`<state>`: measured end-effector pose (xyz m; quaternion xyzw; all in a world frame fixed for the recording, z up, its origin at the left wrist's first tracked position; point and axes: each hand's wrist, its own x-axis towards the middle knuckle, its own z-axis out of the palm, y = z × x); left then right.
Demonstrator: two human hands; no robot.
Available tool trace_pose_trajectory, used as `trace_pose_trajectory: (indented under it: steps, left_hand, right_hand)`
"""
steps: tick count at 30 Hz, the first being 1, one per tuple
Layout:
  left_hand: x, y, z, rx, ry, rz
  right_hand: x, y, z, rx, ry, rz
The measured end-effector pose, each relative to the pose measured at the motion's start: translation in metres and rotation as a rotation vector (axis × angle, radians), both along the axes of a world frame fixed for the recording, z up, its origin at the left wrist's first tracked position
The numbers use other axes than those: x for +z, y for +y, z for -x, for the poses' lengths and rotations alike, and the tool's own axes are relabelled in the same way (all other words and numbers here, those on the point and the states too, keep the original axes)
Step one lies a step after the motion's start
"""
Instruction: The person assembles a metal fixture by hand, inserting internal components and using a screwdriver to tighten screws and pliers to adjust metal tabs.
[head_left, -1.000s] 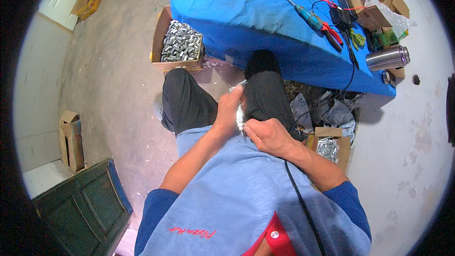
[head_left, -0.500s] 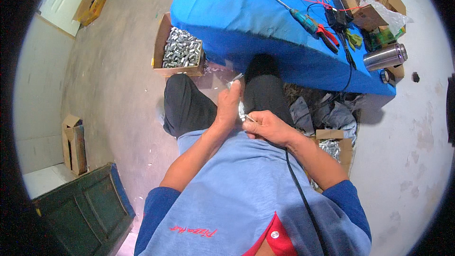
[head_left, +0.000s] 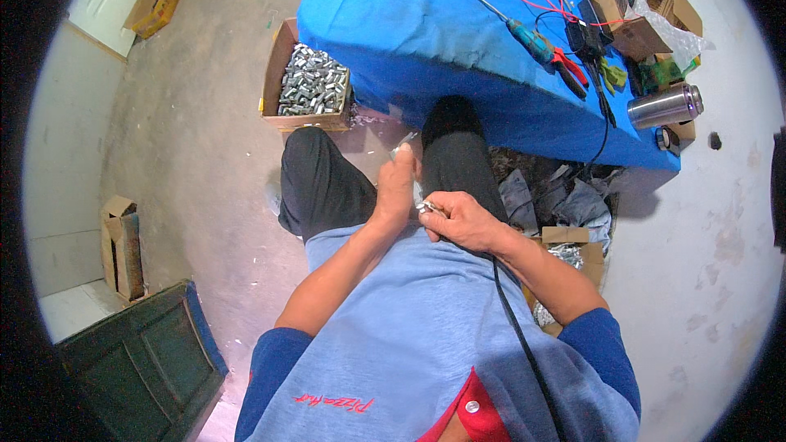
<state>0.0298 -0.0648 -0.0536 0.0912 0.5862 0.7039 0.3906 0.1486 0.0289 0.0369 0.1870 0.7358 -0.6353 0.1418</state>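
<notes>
My left hand (head_left: 395, 186) is closed around a bunch of shiny silver metal pieces (head_left: 418, 195) in front of my lap. The bunch sticks out above the thumb and also shows below the fist, on the side toward my other hand. My right hand (head_left: 463, 219) pinches at its lower end, thumb and forefinger together on a small silver piece (head_left: 431, 209). Both hands are close together above my black trousers. The exact kind of the pieces is too small to make out, and my fingers partly hide them.
A cardboard box (head_left: 315, 122) full of small silver metal parts stands beyond my left knee. The blue-covered table (head_left: 393, 24) ahead holds a screwdriver (head_left: 483, 2), red-handled pliers (head_left: 571, 72), cables and a steel flask (head_left: 665, 106). Another open box (head_left: 565, 235) sits low at my right.
The fingers of my right hand have shifted slightly at the lower end of the silver pieces. My left hand keeps its hold, and the whole view has moved a little.
</notes>
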Motion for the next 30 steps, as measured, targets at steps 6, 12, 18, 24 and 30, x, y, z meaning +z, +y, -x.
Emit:
trace_pose_trajectory:
  steps: [6,12,18,24,30]
  left_hand:
    - [0.01,0.003,0.002,0.042,-0.066,0.06]
    - [0.002,0.002,0.002,0.024,-0.04,0.063]
    - [0.019,0.005,0.001,0.061,0.157,0.154]
    - [0.026,0.005,0.0,0.094,0.198,0.187]
    - [0.013,0.006,0.004,0.122,0.007,0.137]
  right_hand:
    - [0.002,0.003,0.005,-0.141,-0.184,0.355]
    - [0.001,0.005,0.006,-0.119,-0.212,0.338]
    - [0.003,-0.005,0.006,0.04,0.109,-0.599]
    - [0.01,-0.012,0.008,0.107,0.06,-0.757]
    - [0.007,0.006,0.01,-0.176,-0.181,0.293]
